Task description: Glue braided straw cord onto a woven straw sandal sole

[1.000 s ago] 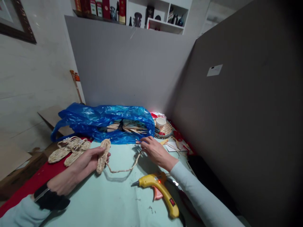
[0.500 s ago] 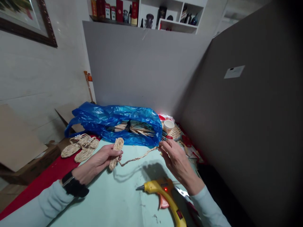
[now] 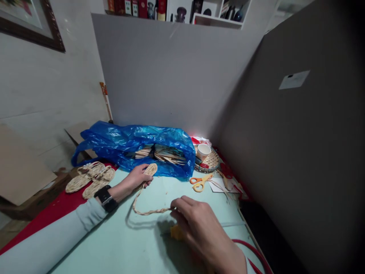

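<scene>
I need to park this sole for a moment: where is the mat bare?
Bare mat lies near you, between the left forearm and the right hand, below the braid. A smaller patch sits between blue bag, scissors and braid. The tray corner is crowded.

no legible text, labels unreadable

My left hand (image 3: 138,177) grips the woven straw sole (image 3: 150,170); my right hand (image 3: 199,224) pinches its braided cord (image 3: 148,211) above the table (image 3: 119,243).
</scene>
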Available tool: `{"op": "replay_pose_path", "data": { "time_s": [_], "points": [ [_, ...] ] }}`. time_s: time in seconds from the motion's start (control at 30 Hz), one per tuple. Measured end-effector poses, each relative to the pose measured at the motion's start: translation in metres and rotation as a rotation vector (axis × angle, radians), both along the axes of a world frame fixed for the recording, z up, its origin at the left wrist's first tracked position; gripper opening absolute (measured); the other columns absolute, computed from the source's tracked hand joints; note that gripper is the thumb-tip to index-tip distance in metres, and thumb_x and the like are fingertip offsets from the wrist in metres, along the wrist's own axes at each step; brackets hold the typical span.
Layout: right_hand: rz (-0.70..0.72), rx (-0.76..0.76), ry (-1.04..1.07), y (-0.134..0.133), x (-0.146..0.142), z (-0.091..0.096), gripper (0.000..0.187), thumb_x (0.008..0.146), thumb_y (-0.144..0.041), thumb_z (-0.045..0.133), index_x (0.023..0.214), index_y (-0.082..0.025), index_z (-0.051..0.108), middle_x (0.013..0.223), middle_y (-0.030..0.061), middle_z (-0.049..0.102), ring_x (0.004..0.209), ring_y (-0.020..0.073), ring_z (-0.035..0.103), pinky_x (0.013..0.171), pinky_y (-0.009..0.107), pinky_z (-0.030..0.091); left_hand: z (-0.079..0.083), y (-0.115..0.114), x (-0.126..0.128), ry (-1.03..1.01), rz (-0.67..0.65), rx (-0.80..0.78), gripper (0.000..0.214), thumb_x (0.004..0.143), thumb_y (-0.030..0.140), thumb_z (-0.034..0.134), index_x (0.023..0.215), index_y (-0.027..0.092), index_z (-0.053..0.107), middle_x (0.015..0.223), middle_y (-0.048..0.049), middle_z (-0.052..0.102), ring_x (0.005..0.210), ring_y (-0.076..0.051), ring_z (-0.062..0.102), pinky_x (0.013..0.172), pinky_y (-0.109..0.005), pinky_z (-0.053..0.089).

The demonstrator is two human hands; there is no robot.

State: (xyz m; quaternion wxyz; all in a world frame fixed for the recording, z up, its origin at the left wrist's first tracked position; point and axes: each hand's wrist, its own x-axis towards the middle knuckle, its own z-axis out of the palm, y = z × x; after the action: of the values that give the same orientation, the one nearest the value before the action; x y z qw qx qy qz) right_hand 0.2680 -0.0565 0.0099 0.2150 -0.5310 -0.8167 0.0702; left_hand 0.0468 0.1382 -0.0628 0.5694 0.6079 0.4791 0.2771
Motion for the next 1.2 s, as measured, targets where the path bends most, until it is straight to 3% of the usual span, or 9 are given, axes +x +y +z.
{"op": "replay_pose_path", "data": {
  "time_s": [0.2,0.37,0.5,0.63,0.73,0.83,0.93,1.03,1.2],
  "points": [
    [0.009,-0.164,0.061,-0.008,-0.016,0.002,0.013,0.100,-0.012,0.062,0.093,-0.023,0.064,0.093,0.0006,0.073,0.078,0.0175,0.067,0.066,0.029,0.035,0.028,0.013,0.020,0.084,-0.187,0.139,0.039,0.099,0.037,0.071,0.133,0.019,0.065,0.136,-0.0108,0.068,0.113,-0.029,0.071,0.093,-0.050,0.062],
    [-0.065,-0.261,0.166,-0.007,-0.021,-0.002,0.011,0.101,-0.014,0.061,0.101,-0.021,0.069,0.097,0.0033,0.076,0.086,0.0196,0.070,0.072,0.028,0.041,0.052,0.012,0.020,0.067,-0.069,0.358,0.038,0.099,0.037,0.071,0.134,0.020,0.065,0.137,-0.0113,0.068,0.115,-0.029,0.070,0.095,-0.051,0.062],
    [-0.090,-0.303,0.242,-0.006,-0.024,-0.007,0.013,0.098,-0.012,0.062,0.096,-0.021,0.071,0.093,0.0048,0.077,0.082,0.0201,0.069,0.069,0.029,0.039,0.059,-0.015,-0.013,0.102,0.057,0.462,0.032,0.100,0.037,0.070,0.127,0.020,0.068,0.133,-0.0098,0.070,0.112,-0.027,0.071,0.094,-0.049,0.061],
    [-0.101,-0.344,0.345,-0.004,-0.028,-0.006,0.013,0.099,-0.016,0.061,0.095,-0.020,0.072,0.084,0.0040,0.076,0.074,0.0188,0.067,0.067,0.028,0.040,0.054,-0.057,-0.046,0.110,0.115,0.532,0.014,0.084,0.038,0.082,0.084,0.024,0.082,0.092,-0.0061,0.077,0.091,-0.026,0.067,0.085,-0.034,0.054],
    [-0.118,-0.361,0.444,0.002,-0.031,-0.006,0.011,0.101,-0.022,0.061,0.103,-0.021,0.071,0.078,0.0022,0.073,0.075,0.0194,0.067,0.070,0.028,0.044,0.047,-0.083,-0.053,0.088,0.089,0.516,0.014,0.079,0.039,0.082,0.074,0.027,0.084,0.079,-0.0053,0.075,0.078,-0.025,0.063,0.073,-0.030,0.049],
    [-0.135,-0.383,0.562,0.011,-0.034,-0.007,0.012,0.102,-0.023,0.060,0.111,-0.021,0.067,0.076,0.0002,0.072,0.067,0.0173,0.066,0.065,0.026,0.047,0.046,-0.099,-0.049,0.051,0.059,0.445,0.012,0.080,0.038,0.079,0.082,0.027,0.084,0.074,-0.0031,0.071,0.068,-0.021,0.058,0.062,-0.027,0.043],
    [-0.153,-0.408,0.696,0.022,-0.037,-0.008,0.012,0.102,-0.023,0.057,0.112,-0.021,0.063,0.077,-0.0011,0.072,0.053,0.0126,0.062,0.054,0.023,0.046,0.051,-0.108,-0.044,-0.007,0.058,0.372,0.015,0.082,0.040,0.078,0.090,0.028,0.080,0.071,-0.0001,0.065,0.066,-0.019,0.056,0.060,-0.025,0.042],
    [-0.145,-0.434,0.823,0.031,-0.038,-0.008,0.012,0.101,-0.027,0.056,0.111,-0.021,0.060,0.079,-0.0011,0.072,0.049,0.0114,0.061,0.046,0.021,0.044,0.053,-0.115,-0.040,-0.066,0.042,0.295,0.017,0.079,0.042,0.079,0.085,0.025,0.076,0.070,0.0010,0.062,0.063,-0.017,0.054,0.058,-0.024,0.041],
    [-0.083,-0.481,0.951,0.036,-0.042,-0.013,0.023,0.097,-0.041,0.060,0.107,-0.021,0.060,0.077,-0.0017,0.070,0.043,0.0094,0.057,0.037,0.018,0.038,0.042,-0.125,-0.029,-0.147,-0.049,0.126,0.025,0.077,0.042,0.080,0.073,0.019,0.073,0.050,0.0009,0.061,0.047,-0.015,0.054,0.050,-0.024,0.040]
  ]
}}
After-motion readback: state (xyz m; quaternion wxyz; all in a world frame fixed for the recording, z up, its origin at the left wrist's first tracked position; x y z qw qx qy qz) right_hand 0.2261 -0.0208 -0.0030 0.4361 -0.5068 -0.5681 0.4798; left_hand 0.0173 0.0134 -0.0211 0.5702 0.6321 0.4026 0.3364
